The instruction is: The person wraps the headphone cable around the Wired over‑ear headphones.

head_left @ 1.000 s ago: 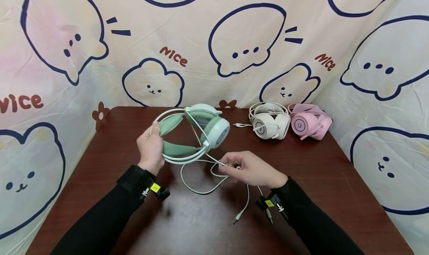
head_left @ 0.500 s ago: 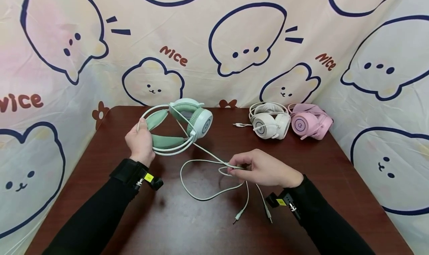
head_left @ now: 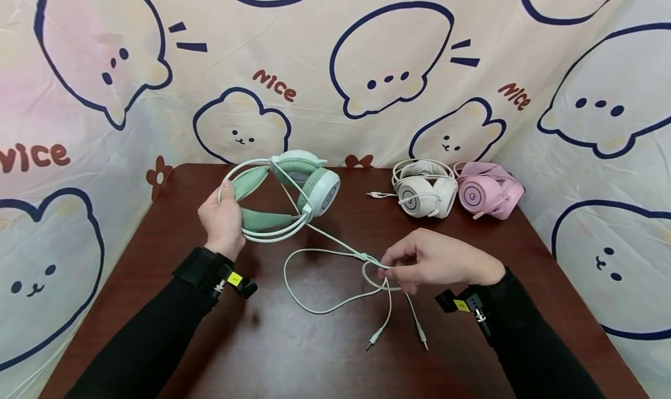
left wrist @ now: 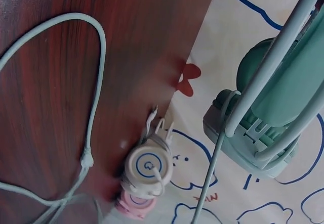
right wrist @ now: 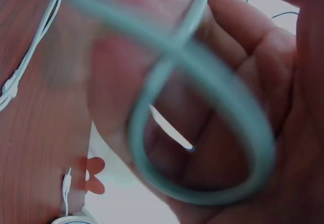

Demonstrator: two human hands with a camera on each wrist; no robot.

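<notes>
My left hand (head_left: pixel 222 221) grips the headband of mint-green headphones (head_left: pixel 321 192), held above the table at left of centre with the ear cups pointing right. In the left wrist view, an ear cup (left wrist: pixel 253 138) and the double headband tubes show at the right. From the headphones a thin pale cable (head_left: pixel 335 240) runs to my right hand (head_left: pixel 440 258), which pinches it between thumb and fingers. A small loop of cable (right wrist: pixel 202 198) hangs in front of the palm in the right wrist view. Two plugs (head_left: pixel 375 336) dangle below this hand, and a wider loop lies to its left.
White headphones (head_left: pixel 427 192) and pink headphones (head_left: pixel 487 190) stand side by side at the table's back right, cables wound round them. The dark wooden table (head_left: pixel 293 358) ends at a cartoon-printed cloth (head_left: pixel 314 125) behind and at the sides.
My left hand shifted left with the headphones, then barely moved. The right hand has slid rightward along the cable, so the stretch between the hands is longer and straighter.
</notes>
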